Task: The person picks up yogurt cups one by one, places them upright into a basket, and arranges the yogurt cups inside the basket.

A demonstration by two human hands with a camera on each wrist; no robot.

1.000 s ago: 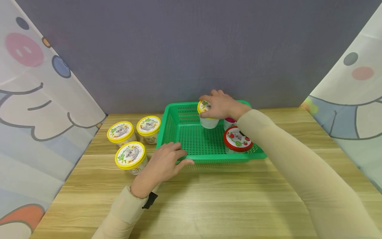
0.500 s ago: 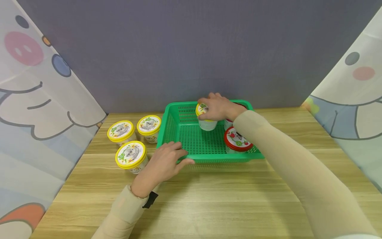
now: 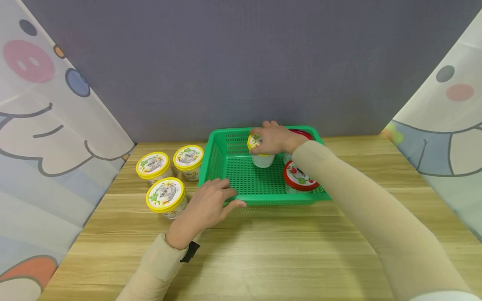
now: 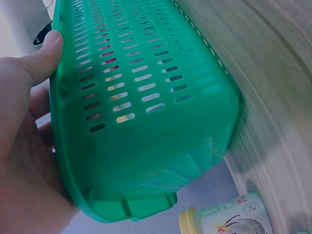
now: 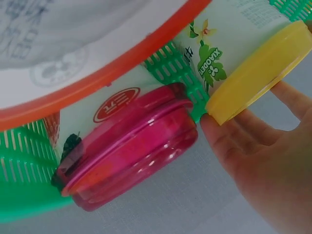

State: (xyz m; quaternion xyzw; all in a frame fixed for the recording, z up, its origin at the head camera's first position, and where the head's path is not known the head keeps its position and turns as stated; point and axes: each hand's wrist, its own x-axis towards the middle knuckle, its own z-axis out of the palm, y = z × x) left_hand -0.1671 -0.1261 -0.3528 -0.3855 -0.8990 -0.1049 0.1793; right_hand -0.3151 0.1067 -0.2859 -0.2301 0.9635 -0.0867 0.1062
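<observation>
My right hand (image 3: 273, 140) grips a yellow-lidded yogurt tub (image 3: 262, 161) by its lid, inside the green plastic basket (image 3: 260, 200). In the right wrist view the fingertips curve round the edge of the yellow lid (image 5: 265, 73). To the right of this tub in the basket are a tub with a magenta lid (image 5: 141, 141), partly covered by the right arm, and a red-lidded tub (image 3: 300, 175) nearer the front. My left hand (image 3: 211, 205) holds the basket's front left corner. Its thumb (image 4: 51, 51) lies outside the rim, fingers inside.
Left of the basket, three more yellow-lidded tubs stand on the wooden table: a front one (image 3: 165, 195), a back left one (image 3: 152, 165) and one beside the basket (image 3: 188, 157). A grey wall (image 3: 241, 67) rises behind, with printed cloth panels on both sides.
The right hand has lowered the yellow-lidded tub a little farther into the basket. The left hand keeps its place on the rim, and the other tubs stay where they were.
</observation>
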